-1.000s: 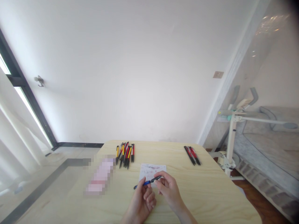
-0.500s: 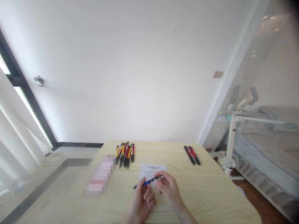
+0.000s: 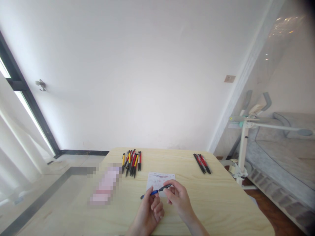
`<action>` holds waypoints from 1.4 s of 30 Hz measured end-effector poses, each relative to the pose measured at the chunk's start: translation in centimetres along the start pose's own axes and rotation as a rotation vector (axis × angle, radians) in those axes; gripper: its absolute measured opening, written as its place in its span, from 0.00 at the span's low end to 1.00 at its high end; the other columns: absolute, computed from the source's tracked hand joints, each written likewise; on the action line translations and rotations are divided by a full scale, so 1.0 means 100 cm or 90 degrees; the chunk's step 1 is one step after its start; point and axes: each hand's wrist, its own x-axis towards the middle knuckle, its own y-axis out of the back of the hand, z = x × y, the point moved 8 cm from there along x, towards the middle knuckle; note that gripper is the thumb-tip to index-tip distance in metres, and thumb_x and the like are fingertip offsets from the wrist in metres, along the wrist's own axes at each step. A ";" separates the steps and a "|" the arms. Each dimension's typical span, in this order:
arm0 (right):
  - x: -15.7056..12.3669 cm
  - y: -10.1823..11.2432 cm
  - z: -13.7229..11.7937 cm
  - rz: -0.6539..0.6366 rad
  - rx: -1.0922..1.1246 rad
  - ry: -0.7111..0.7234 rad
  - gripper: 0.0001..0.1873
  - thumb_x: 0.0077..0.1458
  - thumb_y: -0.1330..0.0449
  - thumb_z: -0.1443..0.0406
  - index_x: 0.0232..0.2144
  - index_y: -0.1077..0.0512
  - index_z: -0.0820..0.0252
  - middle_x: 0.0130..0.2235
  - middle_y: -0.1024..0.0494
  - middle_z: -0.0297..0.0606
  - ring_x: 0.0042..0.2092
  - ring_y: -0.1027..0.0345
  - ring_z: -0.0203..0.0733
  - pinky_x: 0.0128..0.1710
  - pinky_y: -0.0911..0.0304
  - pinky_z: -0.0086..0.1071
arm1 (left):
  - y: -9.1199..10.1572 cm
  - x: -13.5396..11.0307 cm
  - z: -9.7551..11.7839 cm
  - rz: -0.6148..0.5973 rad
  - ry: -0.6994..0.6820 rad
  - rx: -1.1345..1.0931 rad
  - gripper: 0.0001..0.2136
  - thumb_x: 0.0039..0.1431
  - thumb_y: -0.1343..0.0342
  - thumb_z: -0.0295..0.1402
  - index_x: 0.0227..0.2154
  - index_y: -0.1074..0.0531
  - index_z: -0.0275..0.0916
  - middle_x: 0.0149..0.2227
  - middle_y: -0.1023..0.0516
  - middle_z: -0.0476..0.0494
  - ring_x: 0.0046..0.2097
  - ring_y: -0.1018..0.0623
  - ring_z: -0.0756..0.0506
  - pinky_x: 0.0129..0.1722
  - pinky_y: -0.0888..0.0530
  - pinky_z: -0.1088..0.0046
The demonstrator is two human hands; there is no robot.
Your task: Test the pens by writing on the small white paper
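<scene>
My left hand [image 3: 153, 209] pinches the blue barrel [image 3: 154, 192] of a pen between thumb and fingers, its other fingers curled. My right hand [image 3: 179, 198] is closed on the pen's black grip section [image 3: 164, 187], which points up to the right. A narrow break shows between the two pen parts; whether a thin refill bridges it is too small to tell. Below and behind the pen lies a sheet of printed paper [image 3: 153, 178], partly covered by my hands.
At the table's [image 3: 209, 203] back left lies a group of red, yellow and black pens [image 3: 134, 165]. Several red and black pens [image 3: 202, 163] lie at the back right. A blurred pink item [image 3: 105, 186] is at the left edge. The white wall [image 3: 157, 82] stands behind.
My right hand has shifted slightly to the right with the black grip section. A small break has opened between it and the blue barrel. The left hand stays nearly still.
</scene>
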 end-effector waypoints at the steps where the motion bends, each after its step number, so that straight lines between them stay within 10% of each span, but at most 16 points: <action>1: 0.000 0.000 -0.001 0.000 -0.002 0.000 0.12 0.47 0.41 0.58 0.31 0.31 0.60 0.15 0.41 0.24 0.17 0.46 0.30 0.16 0.47 0.23 | 0.000 0.000 0.000 -0.002 0.000 -0.002 0.15 0.53 0.47 0.43 0.20 0.36 0.36 0.09 0.51 0.60 0.13 0.46 0.57 0.16 0.50 0.79; 42: -0.002 0.007 -0.010 0.002 0.011 0.007 0.10 0.48 0.41 0.60 0.32 0.31 0.61 0.16 0.41 0.24 0.18 0.46 0.29 0.16 0.47 0.22 | 0.000 0.000 -0.001 -0.028 0.008 -0.020 0.15 0.53 0.47 0.43 0.20 0.35 0.36 0.09 0.50 0.60 0.13 0.45 0.57 0.16 0.52 0.79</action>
